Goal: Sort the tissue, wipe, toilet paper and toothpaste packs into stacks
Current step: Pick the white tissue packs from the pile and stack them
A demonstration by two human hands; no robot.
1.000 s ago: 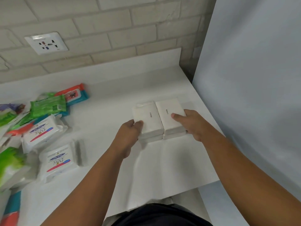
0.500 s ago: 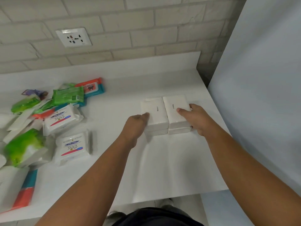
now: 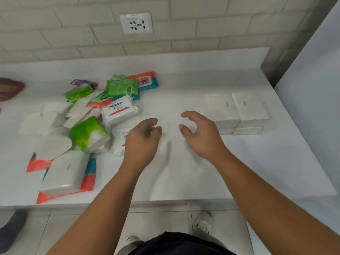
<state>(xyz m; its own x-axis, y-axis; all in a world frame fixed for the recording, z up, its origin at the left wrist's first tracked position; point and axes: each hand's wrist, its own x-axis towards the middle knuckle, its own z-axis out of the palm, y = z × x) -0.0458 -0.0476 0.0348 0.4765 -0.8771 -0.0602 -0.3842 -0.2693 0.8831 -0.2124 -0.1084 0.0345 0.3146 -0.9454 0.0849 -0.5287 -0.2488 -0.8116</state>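
Note:
Two side-by-side stacks of white tissue packs (image 3: 236, 112) stand at the right of the white counter (image 3: 257, 162). My left hand (image 3: 142, 142) and right hand (image 3: 199, 134) hover over the counter's middle, fingers loosely curled, holding nothing. A mixed heap lies at the left: green wipe packs (image 3: 122, 87), a white wipe pack with blue and red print (image 3: 118, 111), a green-and-white pack (image 3: 88, 134), a white tissue pack (image 3: 64, 173), an orange-and-teal pack (image 3: 145, 80). Another printed white pack (image 3: 119, 142) sits partly behind my left hand.
A brick wall with a white socket plate (image 3: 136, 23) backs the counter. A pale panel (image 3: 312, 89) rises at the right edge. Round white pads (image 3: 51, 146) lie in the heap. A red object (image 3: 9, 89) sits far left. My shoes and floor tiles show below.
Both hands have let go of the two white tissue stacks and drawn back leftward to the counter's middle. The view has swung left, showing more of the heap.

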